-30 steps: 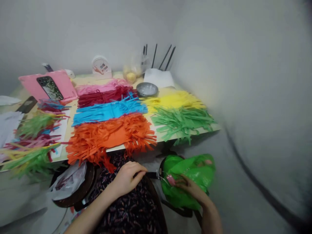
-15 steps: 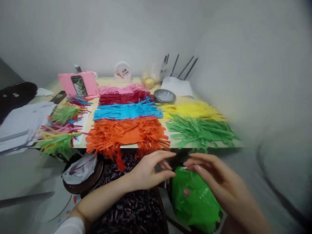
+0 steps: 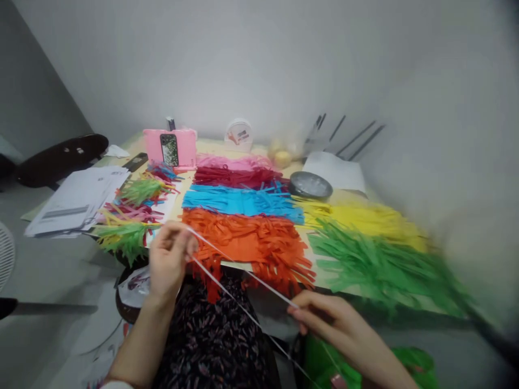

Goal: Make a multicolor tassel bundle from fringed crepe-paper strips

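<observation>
My left hand (image 3: 169, 259) is closed on one end of a thin white string (image 3: 239, 270), in front of the orange fringed paper (image 3: 247, 246). My right hand (image 3: 338, 329) pinches the same string lower and to the right, so two strands stretch taut between the hands. One strand runs on down toward a green plastic bag (image 3: 324, 367) below my right hand. Both hands hover above my lap, just before the table's front edge.
On the table (image 3: 178, 208) lie fringed paper sheets: pink, dark red, blue (image 3: 241, 200), yellow (image 3: 365, 216), green (image 3: 377, 262). A pink stand with a phone (image 3: 169, 148), a grey bowl (image 3: 310, 185), white papers (image 3: 77, 200), colourful tassels (image 3: 130, 216) and black sticks (image 3: 357, 140) stand around. A stool with a bag (image 3: 133, 283) sits below left.
My hands rose from the green bag and drew apart, pulling a white string taut between them. The view swung left and up, so the bag sits at the bottom edge.
</observation>
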A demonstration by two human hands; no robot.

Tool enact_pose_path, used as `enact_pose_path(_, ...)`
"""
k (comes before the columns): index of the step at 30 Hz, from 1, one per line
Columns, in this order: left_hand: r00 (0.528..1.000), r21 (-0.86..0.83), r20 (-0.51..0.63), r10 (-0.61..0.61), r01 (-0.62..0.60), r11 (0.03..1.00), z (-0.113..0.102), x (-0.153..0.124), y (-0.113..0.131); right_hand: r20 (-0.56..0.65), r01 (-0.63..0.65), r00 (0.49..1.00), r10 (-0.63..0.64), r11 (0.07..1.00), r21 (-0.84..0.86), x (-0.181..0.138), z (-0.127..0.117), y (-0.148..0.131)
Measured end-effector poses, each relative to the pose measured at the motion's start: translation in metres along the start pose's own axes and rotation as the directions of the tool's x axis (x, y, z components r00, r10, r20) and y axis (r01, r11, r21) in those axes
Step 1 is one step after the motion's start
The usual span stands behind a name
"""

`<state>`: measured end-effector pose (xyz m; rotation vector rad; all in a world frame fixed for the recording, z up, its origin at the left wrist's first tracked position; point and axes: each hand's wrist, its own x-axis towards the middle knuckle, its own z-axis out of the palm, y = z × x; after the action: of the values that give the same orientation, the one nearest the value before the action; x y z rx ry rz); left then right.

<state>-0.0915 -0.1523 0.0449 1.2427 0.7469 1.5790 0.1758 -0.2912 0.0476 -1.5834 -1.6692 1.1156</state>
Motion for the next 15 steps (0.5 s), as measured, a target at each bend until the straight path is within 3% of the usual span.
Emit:
enact_pose_path(2,0.971,0.023,-0.225,0.083,-0.080,0.997,-0.019,0.007,-0.014,-0.168,-0.046,0.985,0.042,0.999,-0.015,-0.008,-0.019,0.009)
enact_pose_path(3,0.962,0.083,-0.253,0.099,-0.080,0.993,-0.023,0.009,-0.018,-0.235,-0.049,0.971,0.037,0.998,-0.044,-0.008,-0.027,0.009)
enact_pose_path(4,0.977,0.170,-0.192,0.095,-0.062,0.984,-0.023,0.008,-0.020,-0.277,-0.041,0.961,0.017,0.996,-0.081,-0.006,-0.033,0.006)
enact_pose_path(6,0.992,0.378,0.123,0.004,-0.050,0.924,-0.010,0.002,-0.017,-0.291,0.008,0.955,-0.057,0.986,-0.166,0.007,-0.037,-0.011)
enact_pose_path(8,0.869,0.482,0.472,-0.145,-0.117,0.868,0.016,-0.008,-0.005,-0.234,0.092,0.961,-0.149,0.967,-0.237,0.028,-0.030,-0.035)
enact_pose_path(9,0.811,0.481,0.554,-0.189,-0.126,0.868,0.030,-0.013,0.001,-0.197,0.140,0.961,-0.196,0.954,-0.266,0.038,-0.025,-0.047)
enact_pose_path(10,0.765,0.462,0.602,-0.227,-0.102,0.881,0.043,-0.018,0.007,-0.153,0.192,0.958,-0.242,0.939,-0.285,0.047,-0.019,-0.057)
enact_pose_path(12,0.729,0.449,0.603,-0.326,0.028,0.893,0.058,-0.023,0.015,-0.081,0.280,0.945,-0.318,0.911,-0.302,0.055,-0.010,-0.066)
enact_pose_path(15,0.744,0.383,0.509,-0.432,0.253,0.888,0.045,-0.020,0.010,-0.041,0.318,0.938,-0.343,0.903,-0.288,0.047,-0.005,-0.046)
